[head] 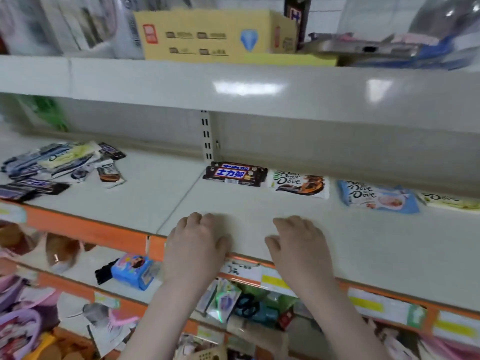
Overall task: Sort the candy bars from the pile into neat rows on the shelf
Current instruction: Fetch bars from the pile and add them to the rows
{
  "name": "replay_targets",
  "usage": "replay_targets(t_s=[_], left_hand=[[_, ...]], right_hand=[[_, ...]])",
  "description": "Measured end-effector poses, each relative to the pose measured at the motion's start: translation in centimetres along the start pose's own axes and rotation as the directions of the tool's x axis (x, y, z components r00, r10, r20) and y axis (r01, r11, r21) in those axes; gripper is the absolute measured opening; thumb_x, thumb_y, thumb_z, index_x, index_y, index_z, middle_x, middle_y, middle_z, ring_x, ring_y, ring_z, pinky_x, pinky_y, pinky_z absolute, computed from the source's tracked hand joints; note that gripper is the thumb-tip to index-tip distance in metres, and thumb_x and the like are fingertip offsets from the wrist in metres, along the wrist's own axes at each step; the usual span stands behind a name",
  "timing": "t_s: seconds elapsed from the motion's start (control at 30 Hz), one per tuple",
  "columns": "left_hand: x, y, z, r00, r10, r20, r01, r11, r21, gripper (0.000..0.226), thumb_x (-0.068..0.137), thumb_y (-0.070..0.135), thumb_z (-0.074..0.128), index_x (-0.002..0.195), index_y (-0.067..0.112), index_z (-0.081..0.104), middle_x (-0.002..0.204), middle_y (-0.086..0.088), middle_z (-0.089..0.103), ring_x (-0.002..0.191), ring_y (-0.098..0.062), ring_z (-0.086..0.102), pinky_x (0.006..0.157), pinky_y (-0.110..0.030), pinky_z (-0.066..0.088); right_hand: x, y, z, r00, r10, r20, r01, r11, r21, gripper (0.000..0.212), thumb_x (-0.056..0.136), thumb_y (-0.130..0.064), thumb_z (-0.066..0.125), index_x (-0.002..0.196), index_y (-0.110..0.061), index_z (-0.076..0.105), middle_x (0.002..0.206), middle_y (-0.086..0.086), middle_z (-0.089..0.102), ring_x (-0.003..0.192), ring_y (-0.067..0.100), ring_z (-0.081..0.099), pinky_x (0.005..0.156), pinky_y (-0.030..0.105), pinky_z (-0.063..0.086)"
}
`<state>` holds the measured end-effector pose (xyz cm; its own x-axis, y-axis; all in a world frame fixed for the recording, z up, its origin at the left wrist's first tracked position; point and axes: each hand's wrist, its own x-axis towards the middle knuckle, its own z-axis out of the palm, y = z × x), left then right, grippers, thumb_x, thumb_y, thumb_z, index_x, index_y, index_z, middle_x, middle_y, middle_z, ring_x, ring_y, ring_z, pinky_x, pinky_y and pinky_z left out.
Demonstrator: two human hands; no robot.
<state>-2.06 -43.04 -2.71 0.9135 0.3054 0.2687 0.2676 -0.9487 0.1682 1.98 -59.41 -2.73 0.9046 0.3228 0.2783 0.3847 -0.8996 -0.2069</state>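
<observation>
Head view: I see my left hand (197, 245) and right hand (298, 246) resting palm-down on the shelf (363, 242) front edge, fingers loosely curled, holding nothing. The pile (55, 168) of candy bars lies far left. Along the back runs a row: dark bars (235, 174), brown-and-white Dove (298, 184), blue Dove (376, 197), green Dove (449, 200).

Pile (52, 167) blurred and cropped at left edge; rightmost pale Dove bar (452, 200) cut off.
</observation>
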Motion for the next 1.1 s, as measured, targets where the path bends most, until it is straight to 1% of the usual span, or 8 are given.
replay_targets(t_s=[0.17,0.33,0.53,0.67,0.77,0.87,1.03,1.1], left_hand=[[0.3,-12.1,-2.2,0.998,-0.053,-0.037,0.054,0.998,0.030,0.040,0.085,0.039,0.050,0.120,0.021,0.053,0.118,-0.001,0.056,0.111,-0.024,0.050,0.087,-0.033,0.042],[1.9,-21.2,-4.1,0.995,-0.083,-0.046,0.085,0.996,0.032,0.040,0.086,0.040,0.051,0.118,0.018,0.053,0.115,-0.005,0.056,0.109,-0.027,0.051,0.086,-0.036,0.044],[5.2,-29.8,-4.9,0.983,-0.154,-0.097,0.155,0.988,0.000,0.043,0.086,0.038,0.052,0.125,0.017,0.050,0.122,-0.005,0.053,0.115,-0.026,0.047,0.088,-0.034,0.041],[8.9,-34.9,-4.4,0.990,-0.106,-0.090,0.106,0.994,-0.014,0.052,0.085,0.039,0.054,0.132,0.018,0.046,0.130,-0.004,0.050,0.120,-0.024,0.044,0.096,-0.032,0.037],[12.2,-39.0,-4.6,1.000,-0.010,-0.003,0.010,0.997,-0.076,0.062,0.083,0.047,0.060,0.136,0.019,0.044,0.138,-0.003,0.045,0.127,-0.023,0.040,0.106,-0.033,0.032],[15.0,-42.9,-5.5,0.983,0.104,0.154,-0.081,0.986,-0.145,0.072,0.078,0.051,0.065,0.139,0.023,0.040,0.145,0.001,0.038,0.133,-0.017,0.036,0.109,-0.030,0.029],[18.3,-47.4,-6.2,0.877,0.247,0.413,-0.141,0.952,-0.270,0.084,0.069,0.048,0.076,0.142,0.028,0.037,0.149,0.007,0.036,0.133,-0.008,0.033,0.102,-0.016,0.024],[19.2,-48.4,-6.0,0.828,0.305,0.471,-0.177,0.939,-0.296,0.087,0.068,0.049,0.075,0.142,0.028,0.036,0.150,0.010,0.032,0.135,-0.006,0.030,0.101,-0.011,0.020]], right_hand=[[1.3,-10.8,2.6,1.000,0.005,0.023,-0.007,0.996,0.085,0.036,0.091,-0.036,0.040,0.123,-0.022,0.049,0.121,0.002,0.052,0.114,0.022,0.044,0.094,0.034,0.034],[3.6,-19.5,4.5,0.999,-0.024,0.045,0.018,0.990,0.143,0.038,0.092,-0.039,0.042,0.125,-0.023,0.049,0.120,0.002,0.053,0.114,0.022,0.045,0.093,0.033,0.035],[8.1,-26.9,7.4,0.998,-0.049,0.034,0.043,0.987,0.157,0.036,0.091,-0.036,0.043,0.122,-0.020,0.052,0.117,0.004,0.056,0.112,0.023,0.047,0.092,0.034,0.037],[12.1,-30.7,10.0,0.997,-0.067,0.027,0.061,0.981,0.182,0.036,0.091,-0.035,0.042,0.122,-0.020,0.052,0.116,0.003,0.056,0.110,0.022,0.048,0.091,0.034,0.037],[16.0,-33.2,11.7,0.996,-0.085,0.024,0.079,0.980,0.180,0.033,0.091,-0.032,0.043,0.118,-0.019,0.054,0.110,0.005,0.056,0.104,0.024,0.049,0.087,0.034,0.038],[19.1,-35.4,12.8,0.996,-0.085,0.036,0.078,0.982,0.172,0.031,0.091,-0.032,0.043,0.116,-0.018,0.055,0.108,0.006,0.056,0.102,0.026,0.049,0.085,0.034,0.038],[21.5,-37.8,14.1,0.994,-0.074,0.074,0.067,0.993,0.094,0.031,0.092,-0.031,0.040,0.117,-0.020,0.054,0.110,0.005,0.056,0.102,0.025,0.051,0.084,0.035,0.041],[21.7,-38.1,14.5,0.994,-0.062,0.088,0.058,0.997,0.047,0.032,0.092,-0.031,0.039,0.119,-0.020,0.052,0.112,0.006,0.056,0.102,0.026,0.052,0.083,0.035,0.042]])
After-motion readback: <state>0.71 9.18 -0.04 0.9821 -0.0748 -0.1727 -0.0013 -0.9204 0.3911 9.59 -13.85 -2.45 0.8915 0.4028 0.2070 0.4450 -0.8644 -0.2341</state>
